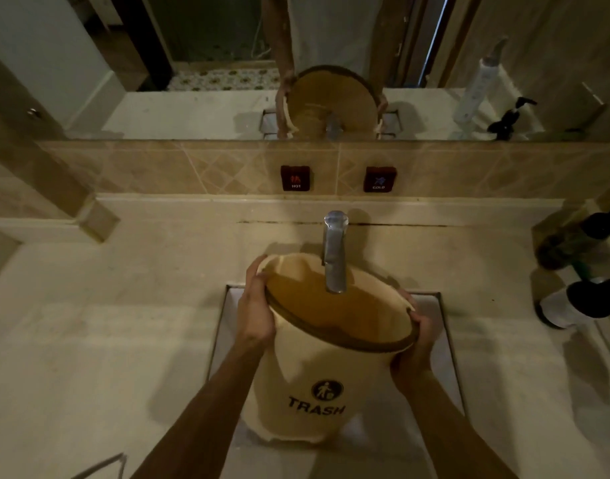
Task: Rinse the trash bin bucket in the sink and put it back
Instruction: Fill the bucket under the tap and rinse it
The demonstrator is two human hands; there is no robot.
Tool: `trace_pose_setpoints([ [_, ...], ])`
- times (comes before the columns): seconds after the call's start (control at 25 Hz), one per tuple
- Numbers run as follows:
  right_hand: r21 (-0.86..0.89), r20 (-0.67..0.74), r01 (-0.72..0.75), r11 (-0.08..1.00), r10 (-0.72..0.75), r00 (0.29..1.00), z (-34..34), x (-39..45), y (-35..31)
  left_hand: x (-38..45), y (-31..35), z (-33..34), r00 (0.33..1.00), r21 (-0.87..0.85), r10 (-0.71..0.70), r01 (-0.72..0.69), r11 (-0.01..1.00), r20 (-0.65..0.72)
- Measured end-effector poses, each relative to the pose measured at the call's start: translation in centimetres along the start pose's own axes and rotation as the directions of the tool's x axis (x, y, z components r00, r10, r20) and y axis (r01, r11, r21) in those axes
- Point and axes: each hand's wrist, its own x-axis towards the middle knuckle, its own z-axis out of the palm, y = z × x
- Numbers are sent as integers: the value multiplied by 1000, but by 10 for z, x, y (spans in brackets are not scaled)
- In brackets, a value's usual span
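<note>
A cream trash bin bucket (pixel 307 375) with a black "TRASH" label hangs over the rectangular sink (pixel 445 326), tilted so its open mouth faces up and away from me. Its rim sits right under the spout of the chrome faucet (pixel 334 257). My left hand (pixel 253 305) grips the left side of the rim, and my right hand (pixel 417 337) grips the right side. No water is visible from the spout. The sink basin is mostly hidden behind the bucket.
Red HOT (pixel 295 178) and COLD (pixel 379 179) buttons sit on the tiled backsplash above the faucet. Dark pump bottles (pixel 587 302) stand on the counter at the right. A mirror (pixel 192 63) covers the wall above and reflects the bucket.
</note>
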Motion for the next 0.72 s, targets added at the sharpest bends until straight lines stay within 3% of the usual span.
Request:
trace_pose_setpoints([
  [0.2, 148, 24, -159, 976, 157, 987, 4, -7, 16, -15, 41, 0, 993, 410, 87, -114, 905, 83],
  [0.52, 353, 79, -340, 872, 334, 939, 13, -24, 38, -30, 66, 11, 987, 713, 120, -161, 682, 107],
  [0.72, 383, 164, -371, 846, 333, 928, 25, -34, 44, -44, 78, 18, 974, 841, 199, -193, 506, 104],
])
